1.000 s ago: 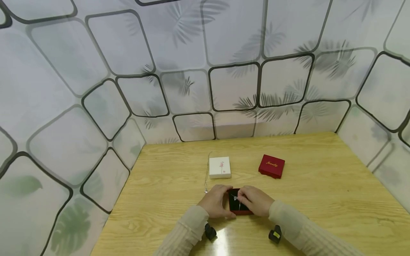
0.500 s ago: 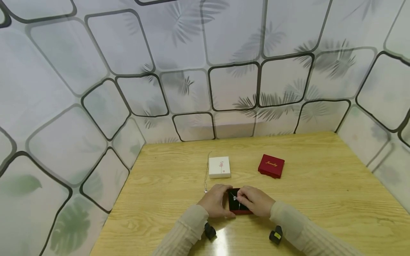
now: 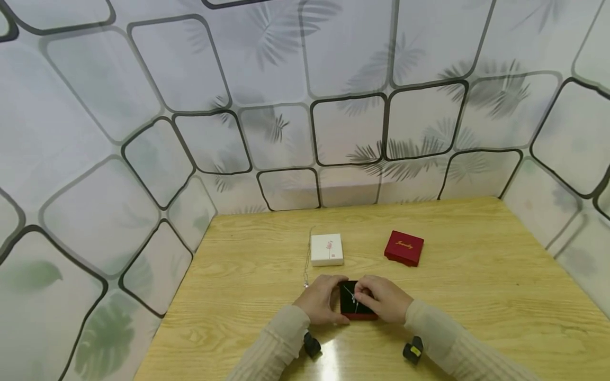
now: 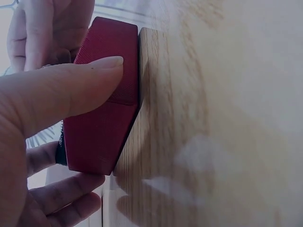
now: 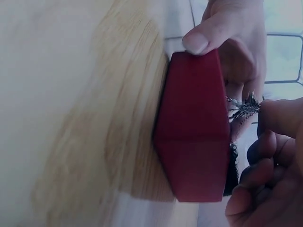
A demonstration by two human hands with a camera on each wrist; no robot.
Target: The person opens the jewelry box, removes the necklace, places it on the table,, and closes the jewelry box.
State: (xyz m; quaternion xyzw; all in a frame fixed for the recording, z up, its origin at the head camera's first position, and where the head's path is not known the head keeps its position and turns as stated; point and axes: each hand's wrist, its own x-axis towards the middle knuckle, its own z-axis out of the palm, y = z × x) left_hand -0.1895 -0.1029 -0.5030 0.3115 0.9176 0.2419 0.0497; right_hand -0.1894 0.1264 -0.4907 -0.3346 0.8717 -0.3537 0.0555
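Observation:
An open red jewelry box [image 3: 359, 317] with a black lining sits on the table in front of the person. My left hand [image 3: 320, 301] grips its left side, the thumb lying along the red wall [image 4: 97, 137] in the left wrist view and other fingers round the far side. Over the lining, a silver necklace [image 3: 353, 299] stretches across the opening. My right hand [image 3: 385, 300] pinches part of it between thumb and finger. From the right wrist, the bunched silver piece [image 5: 247, 108] shows at the fingertips, just above the box's opening.
Behind the left hand stands a white box [image 3: 326, 250] with a pink flower print. A second silver necklace [image 3: 306, 264] lies along its left side. A dark red lid [image 3: 404, 247] with gold lettering rests farther right. Patterned cloth walls [image 3: 350, 132] surround the wooden table [image 3: 476, 264].
The right hand has shifted slightly right, and the silver necklace's middle has moved a little right and down over the lining. The left hand and box stay in place.

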